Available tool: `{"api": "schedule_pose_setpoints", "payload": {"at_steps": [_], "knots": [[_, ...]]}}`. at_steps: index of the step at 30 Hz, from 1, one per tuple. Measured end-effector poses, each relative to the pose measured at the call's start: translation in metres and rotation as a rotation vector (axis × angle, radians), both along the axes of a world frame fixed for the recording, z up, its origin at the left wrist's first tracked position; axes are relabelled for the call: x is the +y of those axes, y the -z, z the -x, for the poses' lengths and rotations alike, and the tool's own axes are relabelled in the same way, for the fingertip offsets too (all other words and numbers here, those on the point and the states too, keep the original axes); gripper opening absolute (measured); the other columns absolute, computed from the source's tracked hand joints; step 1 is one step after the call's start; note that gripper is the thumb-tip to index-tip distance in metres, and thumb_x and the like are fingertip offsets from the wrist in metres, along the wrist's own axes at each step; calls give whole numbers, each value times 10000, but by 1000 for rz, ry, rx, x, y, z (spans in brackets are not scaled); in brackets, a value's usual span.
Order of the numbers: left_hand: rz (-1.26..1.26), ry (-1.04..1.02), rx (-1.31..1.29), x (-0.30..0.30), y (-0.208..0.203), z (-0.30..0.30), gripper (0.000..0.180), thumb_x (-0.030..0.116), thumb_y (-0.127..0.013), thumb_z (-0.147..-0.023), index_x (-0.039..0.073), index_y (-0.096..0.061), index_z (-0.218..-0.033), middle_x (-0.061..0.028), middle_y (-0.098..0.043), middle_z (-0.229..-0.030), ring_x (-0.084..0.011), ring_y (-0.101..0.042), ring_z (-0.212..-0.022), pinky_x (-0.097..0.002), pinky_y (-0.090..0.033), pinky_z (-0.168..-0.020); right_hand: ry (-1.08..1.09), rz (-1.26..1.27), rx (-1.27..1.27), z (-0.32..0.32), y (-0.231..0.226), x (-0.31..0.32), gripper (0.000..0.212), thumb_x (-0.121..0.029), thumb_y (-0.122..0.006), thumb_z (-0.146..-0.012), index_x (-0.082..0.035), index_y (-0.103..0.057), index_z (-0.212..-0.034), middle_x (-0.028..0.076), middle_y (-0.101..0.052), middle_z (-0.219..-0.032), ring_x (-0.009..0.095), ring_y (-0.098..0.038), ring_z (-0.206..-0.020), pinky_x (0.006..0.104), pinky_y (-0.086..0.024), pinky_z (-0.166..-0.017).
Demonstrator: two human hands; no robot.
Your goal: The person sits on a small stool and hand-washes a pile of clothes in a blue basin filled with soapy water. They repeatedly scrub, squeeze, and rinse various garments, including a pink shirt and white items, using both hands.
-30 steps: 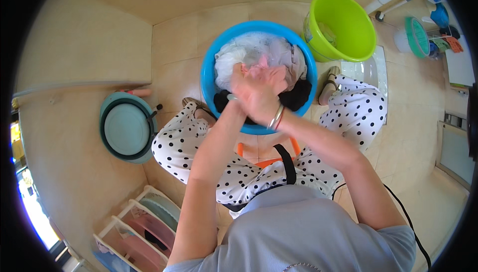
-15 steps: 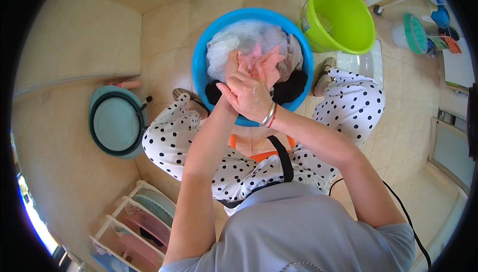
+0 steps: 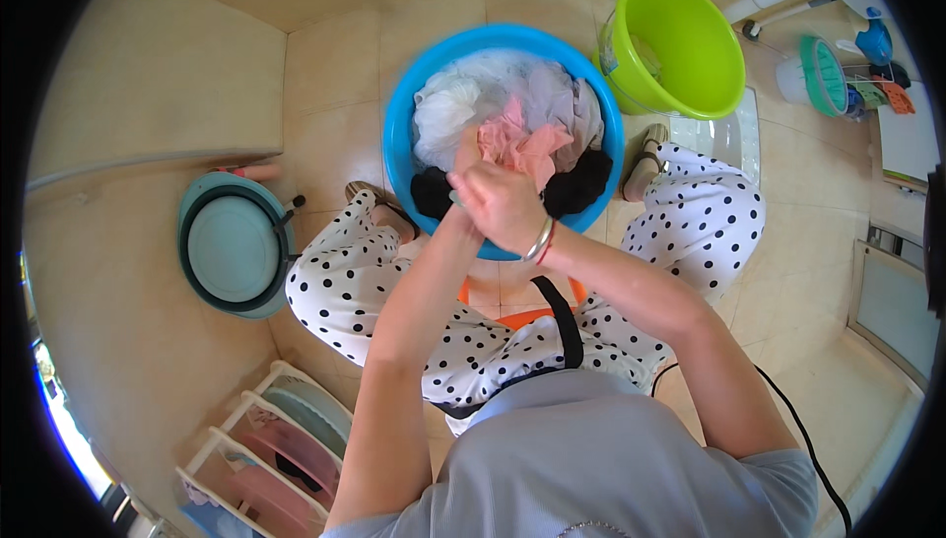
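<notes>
A blue basin (image 3: 396, 134) stands on the floor between my feet, with wet laundry and suds in it. Bunched over it is a pink cloth (image 3: 522, 149). My left hand (image 3: 469, 152) is closed at the cloth's left side, its fingers mostly hidden. Crossing over the left wrist, my right hand (image 3: 501, 207) is curled against the near end of the cloth and slightly blurred. White fabric (image 3: 443, 109) lies at the basin's left, greyish fabric (image 3: 583, 119) at its right, and dark fabric (image 3: 581, 183) at the near side.
A lime-green bucket (image 3: 680, 45) stands beyond the basin to the right, beside a white floor fixture (image 3: 724, 134). Left of my legs is a teal collapsible basin (image 3: 187, 233). A white rack (image 3: 258, 402) holds several basins at lower left. Part of an orange stool (image 3: 527, 318) shows beneath me.
Both hands and the pink cloth have shifted slightly toward me. My right hand has turned over the left wrist, its thumb less spread. The whole view has moved a little.
</notes>
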State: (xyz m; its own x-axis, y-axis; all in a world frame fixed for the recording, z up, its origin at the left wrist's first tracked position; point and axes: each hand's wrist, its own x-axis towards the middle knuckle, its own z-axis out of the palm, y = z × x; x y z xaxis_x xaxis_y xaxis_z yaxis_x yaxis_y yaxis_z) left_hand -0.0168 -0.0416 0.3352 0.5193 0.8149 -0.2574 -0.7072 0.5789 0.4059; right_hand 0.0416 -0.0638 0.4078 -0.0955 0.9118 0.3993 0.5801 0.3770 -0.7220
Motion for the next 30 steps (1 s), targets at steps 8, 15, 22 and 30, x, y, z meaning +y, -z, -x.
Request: {"api": "schedule_pose_setpoints", "payload": {"at_steps": [8,15,22,30], "knots": [[301,-165,274,8,-42,22,390,419,-425,-952,83,-580,-1075,-75,-619,-1103,-180,-570,-1057,-324,-458,-909,191,395,-50,-114,73,79,559,-465,-382,-928,-8,-610,-702,190,-618,-701,337,-590,-651,425,-459,-622],[-311,18,940,36,-87,55,435,255,-658,-849,-5,-539,-1176,-122,-622,-1060,-154,-620,-898,-279,-501,-769,264,691,681,-151,-2,86,566,-556,-504,-868,-7,-598,-766,47,-556,-639,133,-526,-600,325,-414,-546],[-413,386,1265,41,-132,8,305,210,-675,-811,-32,-634,-992,-64,-638,-727,-95,-584,-680,-252,-472,-610,-49,535,1078,-111,-37,88,399,-416,-532,-913,-30,-611,-969,38,-607,-945,82,-538,-815,273,-446,-717],[-285,-21,856,45,-198,-8,245,174,-626,-879,-1,-645,-1050,-36,-643,-990,-88,-587,-874,-228,-481,-767,318,997,1147,-114,110,32,762,-520,-546,-842,-146,-250,-1436,55,-313,-1449,244,-303,-1314,487,-237,-1028]]}}
